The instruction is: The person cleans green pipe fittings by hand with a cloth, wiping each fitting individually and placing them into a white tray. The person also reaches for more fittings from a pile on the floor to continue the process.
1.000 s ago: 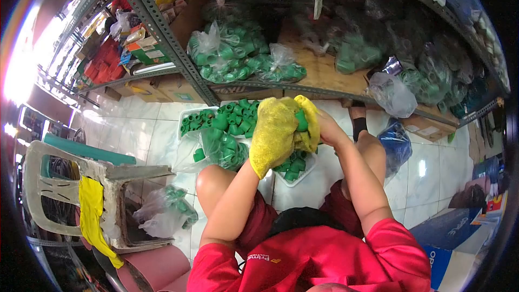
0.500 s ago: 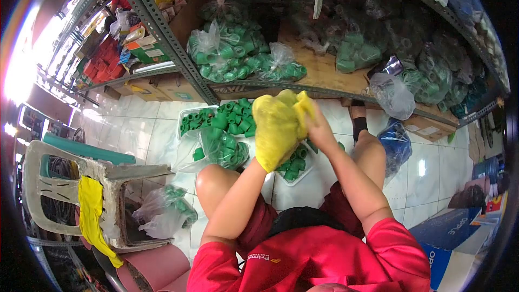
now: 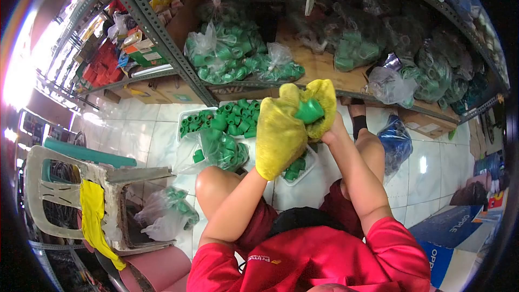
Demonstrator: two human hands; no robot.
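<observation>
A yellow cloth glove or cover wraps my left hand (image 3: 281, 130), whose fingers press against the left side of a green pipe fitting (image 3: 310, 112). My right hand (image 3: 330, 132) is on the other side, its fingers hidden by yellow cloth (image 3: 324, 94) that curls around the fitting. The fitting is held between both hands, above a white tray (image 3: 311, 168) of green fittings. Beyond my left forearm, another tray (image 3: 181, 124) holds several green fittings, and an open clear bag (image 3: 208, 154) of them lies in front of it.
A metal-framed shelf (image 3: 251, 83) with bagged green fittings spans the front. At the left stand a worn plastic chair (image 3: 38, 184) with yellow cloth (image 3: 93, 211) on it and another clear bag (image 3: 167, 213). A blue bag (image 3: 394, 140) and blue-white box (image 3: 448, 232) are at the right.
The green fitting now shows between my hands. The yellow cloth at my right hand has spread open around it, and my right hand has shifted slightly right.
</observation>
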